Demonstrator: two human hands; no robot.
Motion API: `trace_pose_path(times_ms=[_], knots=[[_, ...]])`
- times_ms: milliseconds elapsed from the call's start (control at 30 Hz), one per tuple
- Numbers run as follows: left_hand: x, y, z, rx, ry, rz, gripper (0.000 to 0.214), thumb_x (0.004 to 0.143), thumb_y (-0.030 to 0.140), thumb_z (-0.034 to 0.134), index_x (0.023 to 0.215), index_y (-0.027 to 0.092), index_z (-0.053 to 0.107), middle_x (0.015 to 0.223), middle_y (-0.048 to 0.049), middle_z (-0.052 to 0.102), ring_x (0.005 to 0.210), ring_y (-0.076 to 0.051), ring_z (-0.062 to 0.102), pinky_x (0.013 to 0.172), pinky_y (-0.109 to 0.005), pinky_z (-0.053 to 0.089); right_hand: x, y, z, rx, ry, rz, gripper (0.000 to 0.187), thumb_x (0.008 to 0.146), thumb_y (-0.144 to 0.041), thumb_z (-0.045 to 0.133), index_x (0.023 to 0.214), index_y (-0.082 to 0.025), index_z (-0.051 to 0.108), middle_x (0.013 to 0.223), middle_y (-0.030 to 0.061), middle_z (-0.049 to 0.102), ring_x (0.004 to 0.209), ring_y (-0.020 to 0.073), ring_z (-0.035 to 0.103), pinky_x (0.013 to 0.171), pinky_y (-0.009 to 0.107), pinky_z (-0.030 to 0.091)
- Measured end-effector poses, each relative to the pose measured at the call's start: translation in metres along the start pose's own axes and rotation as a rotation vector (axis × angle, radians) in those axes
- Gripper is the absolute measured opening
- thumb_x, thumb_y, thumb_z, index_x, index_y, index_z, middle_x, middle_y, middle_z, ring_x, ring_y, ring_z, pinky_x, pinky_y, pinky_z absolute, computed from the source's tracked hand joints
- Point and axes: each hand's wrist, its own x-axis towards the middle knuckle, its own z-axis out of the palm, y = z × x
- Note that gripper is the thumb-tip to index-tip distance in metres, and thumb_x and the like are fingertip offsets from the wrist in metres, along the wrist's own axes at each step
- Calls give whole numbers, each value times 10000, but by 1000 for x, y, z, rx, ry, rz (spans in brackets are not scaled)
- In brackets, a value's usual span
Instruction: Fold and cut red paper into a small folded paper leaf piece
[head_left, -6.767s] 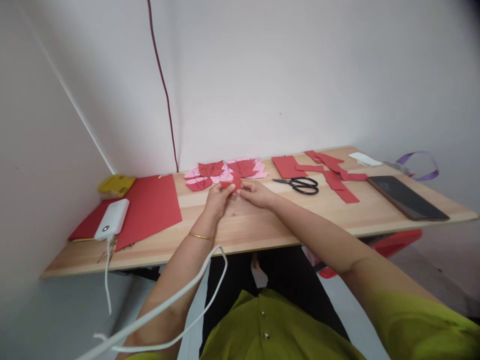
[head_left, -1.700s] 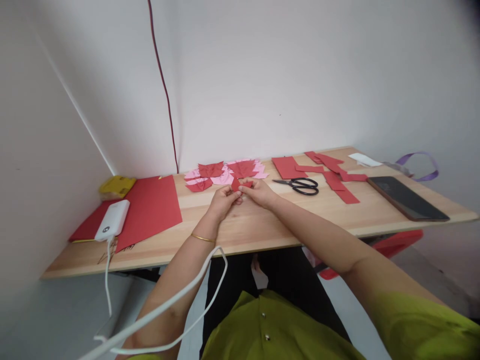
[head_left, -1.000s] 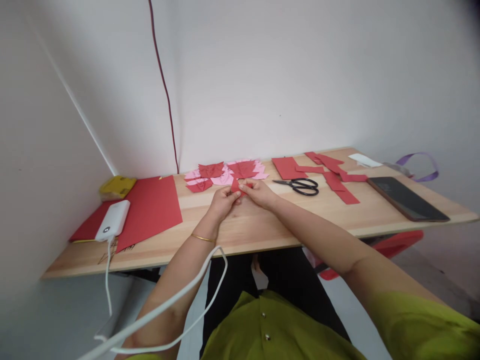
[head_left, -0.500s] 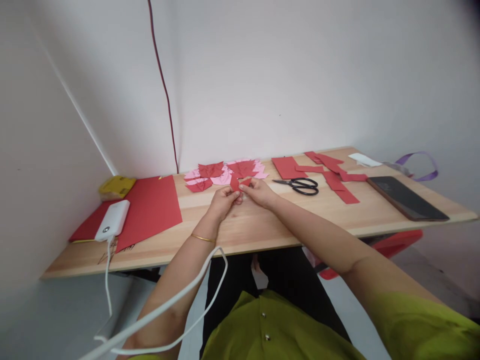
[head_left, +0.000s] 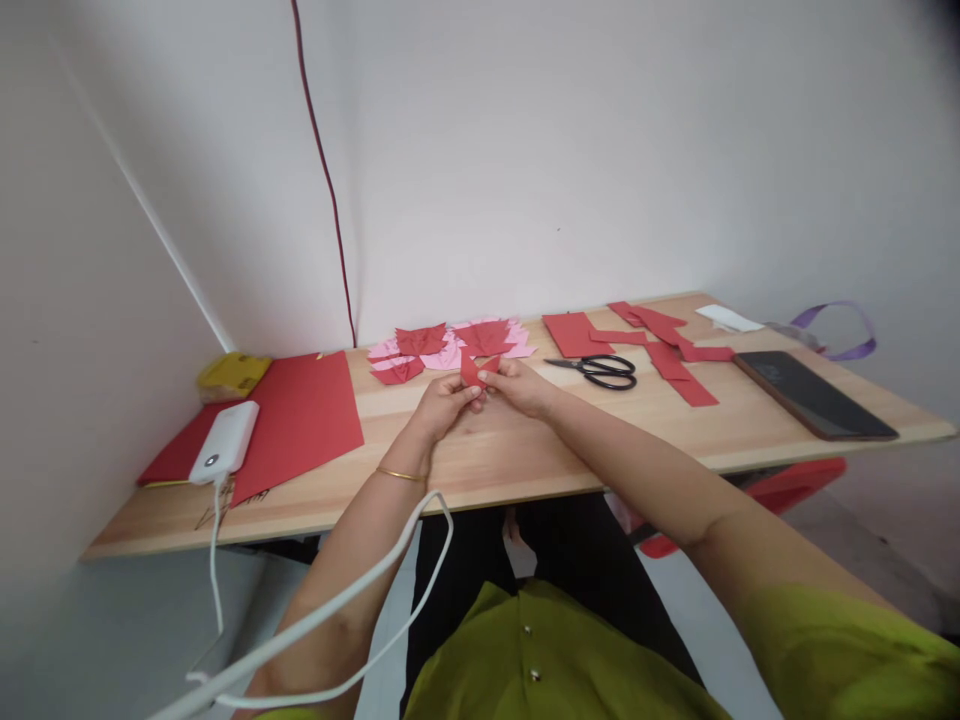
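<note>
My left hand (head_left: 442, 402) and my right hand (head_left: 520, 385) meet over the middle of the wooden table (head_left: 525, 450), both pinching a small folded red paper piece (head_left: 472, 370) between the fingertips. The piece stands up a little above the table. Just behind it lies a heap of folded red and pink paper shapes (head_left: 450, 345). A gold bangle sits on my left wrist.
Black scissors (head_left: 600, 370) lie right of my hands, with red paper strips and squares (head_left: 660, 345) beyond. A dark phone (head_left: 814, 395) rests far right. Left lie a large red sheet (head_left: 300, 415), a white power bank (head_left: 223, 440) with cable, and a yellow object (head_left: 232, 372).
Since the oldest frame the red piece has been turned and folded smaller between my fingers. Both hands stay in nearly the same spot.
</note>
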Motion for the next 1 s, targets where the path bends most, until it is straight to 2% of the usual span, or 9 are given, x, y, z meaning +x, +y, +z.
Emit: trace_pose_path(times_ms=[133, 233, 333, 533, 700, 900, 1000], knots=[[2, -4, 4, -15, 97, 0, 223, 689, 310, 715, 725, 107, 630, 676, -36, 653, 519, -82, 537, 560, -234, 424, 3, 9, -3, 38, 97, 24, 350, 772, -493, 622, 696, -162, 539, 591, -36, 503, 564, 94, 436, 579, 237, 364], [3, -6, 6, -14, 170, -14, 229, 671, 309, 723, 691, 114, 605, 618, -19, 624, 495, -81, 531, 537, -228, 416, 3, 9, 0, 10, 134, -8, 310, 750, -458, 650, 769, -161, 566, 647, -28, 555, 618, 107, 491, 629, 246, 399], [4, -4, 7, -29, 165, -26, 250, 655, 320, 737, 700, 112, 604, 627, -21, 627, 505, -87, 545, 541, -230, 428, 3, 7, 2, -34, 168, -61, 275, 742, -413, 653, 804, -154, 587, 709, -9, 608, 686, 130, 549, 706, 276, 435], [4, -3, 7, -8, 166, -54, 269, 663, 340, 735, 688, 114, 591, 601, -18, 613, 452, -74, 506, 493, -226, 395, 3, 11, 2, -258, 275, -125, 184, 753, -334, 615, 798, -158, 589, 732, 9, 636, 698, 148, 570, 678, 285, 448], [3, -3, 5, -2, 152, -44, 239, 684, 313, 727, 705, 115, 595, 612, -24, 617, 459, -74, 503, 494, -225, 383, 3, 10, 1, -255, 248, -140, 182, 766, -334, 605, 802, -156, 594, 748, 18, 640, 716, 157, 583, 687, 289, 457], [4, -3, 8, -56, 243, -36, 232, 690, 297, 717, 666, 120, 569, 602, -15, 604, 462, -74, 510, 512, -233, 403, 5, 10, 1, -117, 160, -130, 218, 765, -351, 623, 861, -157, 593, 773, 10, 639, 755, 156, 593, 749, 301, 468], [4, -1, 9, -88, 235, -54, 234, 665, 288, 740, 703, 112, 591, 631, -22, 618, 491, -81, 535, 530, -237, 422, 6, 13, 0, -105, 168, -135, 202, 767, -336, 614, 860, -158, 589, 749, -1, 622, 730, 149, 582, 727, 293, 464]])
